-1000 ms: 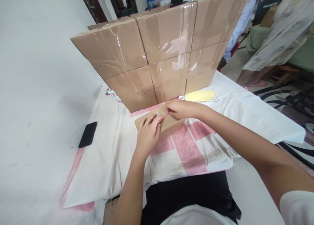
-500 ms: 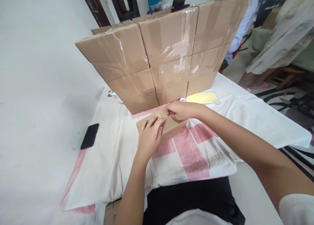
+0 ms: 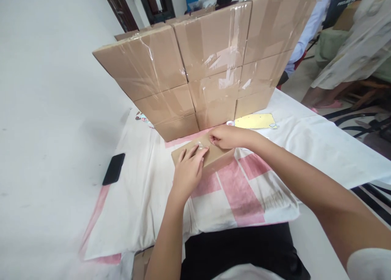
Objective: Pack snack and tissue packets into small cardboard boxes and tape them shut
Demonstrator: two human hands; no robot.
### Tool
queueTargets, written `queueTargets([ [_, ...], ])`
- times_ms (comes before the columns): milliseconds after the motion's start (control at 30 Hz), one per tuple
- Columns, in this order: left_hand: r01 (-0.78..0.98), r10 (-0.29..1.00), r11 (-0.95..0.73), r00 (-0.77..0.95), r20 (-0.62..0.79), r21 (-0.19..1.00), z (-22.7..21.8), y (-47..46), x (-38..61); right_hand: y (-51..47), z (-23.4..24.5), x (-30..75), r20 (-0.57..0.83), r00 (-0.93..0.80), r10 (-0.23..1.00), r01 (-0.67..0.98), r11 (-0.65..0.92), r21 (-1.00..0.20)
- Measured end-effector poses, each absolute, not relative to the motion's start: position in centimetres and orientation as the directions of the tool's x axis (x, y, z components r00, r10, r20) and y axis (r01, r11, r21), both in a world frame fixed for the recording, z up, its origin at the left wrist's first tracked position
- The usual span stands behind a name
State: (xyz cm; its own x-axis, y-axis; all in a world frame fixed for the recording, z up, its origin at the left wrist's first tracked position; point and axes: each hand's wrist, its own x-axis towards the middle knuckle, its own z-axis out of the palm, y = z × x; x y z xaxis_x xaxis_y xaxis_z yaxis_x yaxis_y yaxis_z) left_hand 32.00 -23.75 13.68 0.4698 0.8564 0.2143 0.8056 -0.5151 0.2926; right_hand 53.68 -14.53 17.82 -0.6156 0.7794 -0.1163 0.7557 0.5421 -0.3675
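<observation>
A small flat cardboard box point(image 3: 217, 154) lies on the cloth-covered table in front of me. My left hand point(image 3: 190, 166) rests on its top with the fingers spread out, holding nothing. On the box top, by those fingertips, is a small shiny piece of clear tape point(image 3: 200, 146). My right hand point(image 3: 224, 136) is closed in a pinch over the right part of the box top. Whatever sits between its fingertips is too small or hidden to make out.
A wall of taped cardboard boxes point(image 3: 210, 64) stands just behind the small box. A black phone point(image 3: 114, 168) lies at the left table edge. A yellow card point(image 3: 255, 121) lies at the right, beside a small white and pink roll point(image 3: 230, 123). Another person's sleeve point(image 3: 308, 31) shows behind.
The whole view has shifted slightly. My right hand has drawn a little away from the left fingertips; my left hand stays on the box.
</observation>
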Motion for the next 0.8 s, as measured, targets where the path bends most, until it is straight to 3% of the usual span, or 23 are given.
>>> queueTargets([
  [267, 0.801, 0.845, -0.533, 0.483, 0.230, 0.272, 13.4, -23.6, 31.9, -14.8, 17.9, 53.1, -0.117, -0.548, 0.828, 0.813, 0.495, -0.306],
  [433, 0.800, 0.846, -0.532, 0.483, 0.228, 0.277, 13.2, -23.8, 32.0, -15.6, 17.8, 53.3, 0.065, -0.361, 0.930, 0.899, 0.366, -0.241],
  [500, 0.797, 0.845, -0.532, 0.481, 0.233, 0.284, 13.1, -23.8, 32.0, -15.5, 17.2, 53.8, 0.068, -0.278, 0.958, 0.896, 0.284, -0.342],
  [600, 0.787, 0.843, -0.535, 0.477, 0.247, 0.306, 13.0, -23.8, 32.0, -15.1, 16.0, 54.4, -0.083, -0.218, 0.972, 0.816, 0.135, -0.562],
  [800, 0.775, 0.850, -0.518, 0.420, 0.318, 0.361, 12.9, -23.9, 32.1, -14.9, 15.2, 54.2, -0.191, -0.185, 0.964, 0.766, 0.020, -0.642],
])
